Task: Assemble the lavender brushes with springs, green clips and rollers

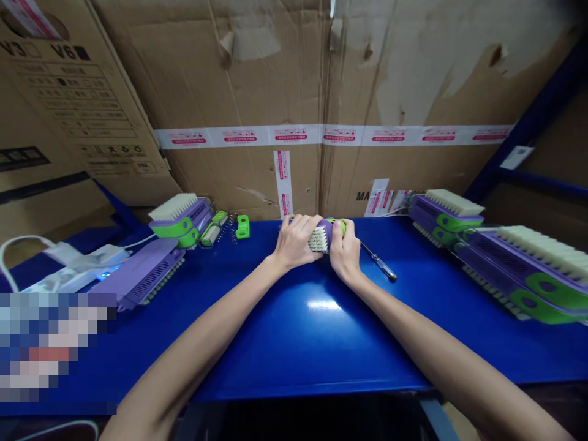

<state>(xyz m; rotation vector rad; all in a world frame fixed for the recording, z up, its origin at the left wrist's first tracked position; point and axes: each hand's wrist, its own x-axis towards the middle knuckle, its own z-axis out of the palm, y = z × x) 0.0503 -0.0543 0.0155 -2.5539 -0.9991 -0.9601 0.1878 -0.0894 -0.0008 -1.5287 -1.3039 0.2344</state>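
A purple brush with pale bristles (318, 239) and a green end piece lies between my two hands, over the middle of the blue table. My left hand (296, 241) wraps round its body from the left. On the other side, my right hand (345, 248) is closed round the green end, thumb along it. The fingers hide most of the brush. Just right of my right hand, a screwdriver (382, 264) with a clear handle rests on the table. Left of my hands stands a loose green bracket (243, 227), with small springs (226, 231) and a green-and-cream part (212, 233) beside it.
Stacked purple-and-green brushes (179, 219) and a lone purple one (140, 269) sit at left, near a white power strip (78, 269) with cables. More stacked brushes (519, 263) stand at right. Cardboard (257, 171) walls the back of the blue table (294, 343).
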